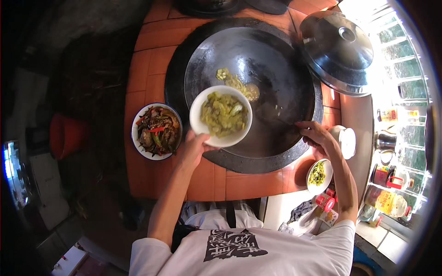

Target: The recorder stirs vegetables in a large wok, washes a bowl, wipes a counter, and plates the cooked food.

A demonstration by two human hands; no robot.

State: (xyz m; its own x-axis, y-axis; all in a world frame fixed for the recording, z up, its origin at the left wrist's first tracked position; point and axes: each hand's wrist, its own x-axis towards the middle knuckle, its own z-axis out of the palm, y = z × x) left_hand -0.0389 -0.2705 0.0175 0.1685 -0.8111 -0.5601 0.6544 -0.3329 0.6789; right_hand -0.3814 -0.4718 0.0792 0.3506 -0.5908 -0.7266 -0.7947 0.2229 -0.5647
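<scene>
My left hand (195, 148) grips the near left rim of a white bowl (221, 139) filled with green cooked vegetables (224, 115). The bowl is over the left part of a large dark wok (214, 48). Just beyond it, more vegetable pieces (241, 86) show inside the wok, beside what looks like the head of a spatula or ladle, partly covered by food. At the wok's right side, my right hand (312, 134) has its fingers closed on a thin dark handle (285, 121), which reaches into the wok and is hard to see against it.
An enamel bowl of meat and peppers (157, 132) stands left on the tiled stove top (203, 183). A large metal lid (338, 51) leans back right. Near my right forearm are a small bowl of chopped greens (317, 176), a white lidded container (345, 141) and red-lidded jars (326, 201). Bottles (385, 200) line the windowsill.
</scene>
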